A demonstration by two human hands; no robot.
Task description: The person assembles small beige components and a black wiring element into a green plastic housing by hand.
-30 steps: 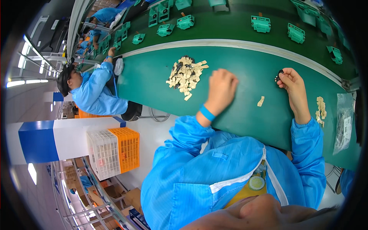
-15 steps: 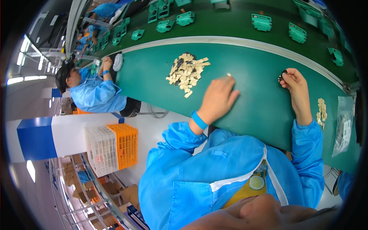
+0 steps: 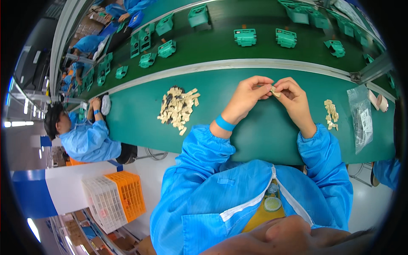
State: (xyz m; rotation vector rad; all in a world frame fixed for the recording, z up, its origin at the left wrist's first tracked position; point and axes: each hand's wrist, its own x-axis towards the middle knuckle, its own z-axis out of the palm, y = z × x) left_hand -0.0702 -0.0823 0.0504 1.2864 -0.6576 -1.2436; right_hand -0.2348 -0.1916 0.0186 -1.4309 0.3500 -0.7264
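A small pale piece [image 3: 276, 92] sits at my fingertips, over the table [image 3: 221, 80], well to the right of the big pile [image 3: 180, 108].

My right grip [image 3: 294, 102] pinches the piece between thumb and fingers; my left grip [image 3: 250, 95] has its fingertips drawn together just beside it, but I cannot tell what, if anything, they hold. I judge it best to pinch lightly by the edge and hold both hands close and steady, since something this slight could bend or slip. The piece looks short, flat and tan, partly hidden by my fingers. The big pile mixes similar scraps with black bits; farther to its right lie a small pile [image 3: 331, 112] and a plastic bag [image 3: 360, 123].
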